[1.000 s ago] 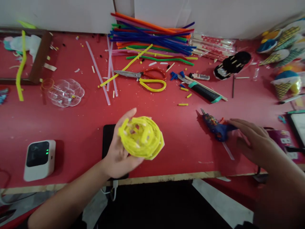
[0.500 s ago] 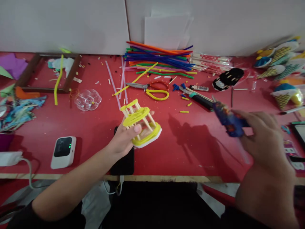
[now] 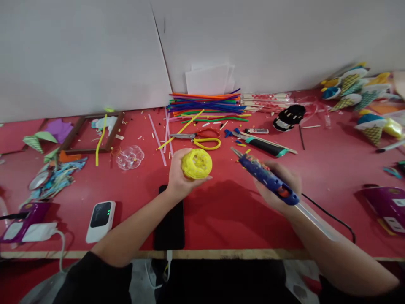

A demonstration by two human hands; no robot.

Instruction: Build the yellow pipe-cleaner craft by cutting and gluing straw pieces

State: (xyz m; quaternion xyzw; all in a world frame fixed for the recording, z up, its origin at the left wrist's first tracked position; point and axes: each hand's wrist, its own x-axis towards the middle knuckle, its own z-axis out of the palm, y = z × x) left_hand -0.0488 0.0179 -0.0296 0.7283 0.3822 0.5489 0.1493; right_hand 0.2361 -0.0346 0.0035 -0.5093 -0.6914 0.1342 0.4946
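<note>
My left hand [image 3: 179, 177] is wrapped round a small yellow craft model [image 3: 196, 164], whose round, coiled yellow end faces me; its wooden sticks and white base are hidden from this angle. In my right hand [image 3: 280, 185] is a blue hot glue gun [image 3: 268, 179], its metal nozzle pointing left and up toward the model, with a gap between them. A clear glue stick [image 3: 316, 221] juts from the back of the gun. Beyond the model lie scissors [image 3: 207, 143] with red and yellow handles.
Behind sit a bundle of coloured pipe cleaners [image 3: 205, 107], pliers [image 3: 265, 145] and a black craft piece [image 3: 289, 118]. A phone [image 3: 169, 223] and a white device [image 3: 100, 221] lie near the front edge. A purple power strip [image 3: 386, 207] is at right.
My left hand has turned the model so its round yellow end faces up at me. The glue gun has moved left, closer to the model. The view has tilted upward.
</note>
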